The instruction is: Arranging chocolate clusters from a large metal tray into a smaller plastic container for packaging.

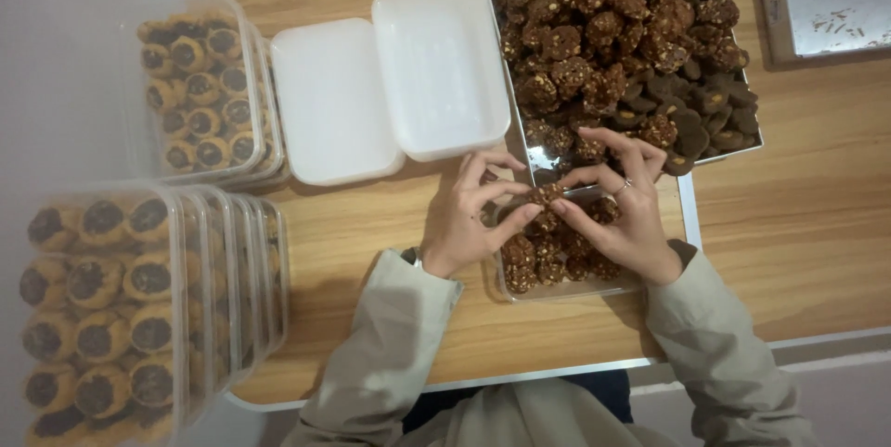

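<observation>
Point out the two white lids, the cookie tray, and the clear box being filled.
white lids (390,94), head view, between both tops
cookie tray (754,142), head view, right rim
clear box (566,289), head view, near wall

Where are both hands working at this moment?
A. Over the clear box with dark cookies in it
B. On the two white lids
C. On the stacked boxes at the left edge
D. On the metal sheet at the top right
A: the left hand and right hand meet over the clear box, pinching a dark cookie between their fingers.
</observation>
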